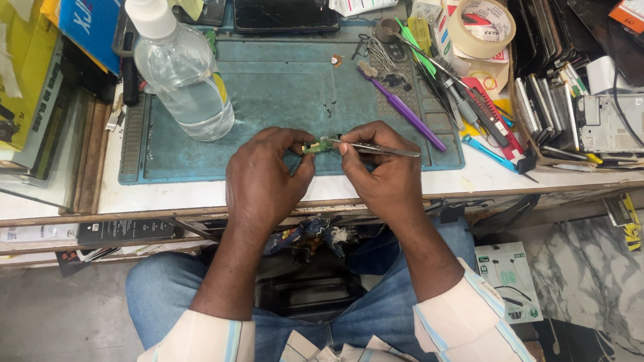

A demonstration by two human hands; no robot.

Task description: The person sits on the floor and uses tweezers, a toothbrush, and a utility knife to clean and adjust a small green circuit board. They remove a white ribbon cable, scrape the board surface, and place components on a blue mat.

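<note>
From the head camera I look straight down on my two hands, which meet over the near edge of the blue mat (pixel 283 94). My left hand (pixel 265 176) pinches a small green board (pixel 315 147) between thumb and fingertips, clenched on its left end. The board sits just above the mat's near edge, and its long axis runs left to right, pointing toward my right hand (pixel 384 174). That hand grips metal tweezers (pixel 374 148), fingers closed round the shaft. The tweezers also lie left to right, in line with the board, with the tips touching the board's right end; I cannot tell whether the tips are closed on a part or only resting there. So the board lies to the left of the tweezer tips, and both hands are equally close to it, one at each end.

Nothing stands between the hands. On the mat's left part a clear bottle (pixel 178 62) lies tilted, well apart from my left hand. On the mat's right part, just beyond my right hand, a purple brush (pixel 408 113) lies diagonally, near the tweezers but not touching them. A dark phone (pixel 286 10) rests at the mat's far edge. Right of the mat a tape roll (pixel 481 26) sits above a clutter of tools.
</note>
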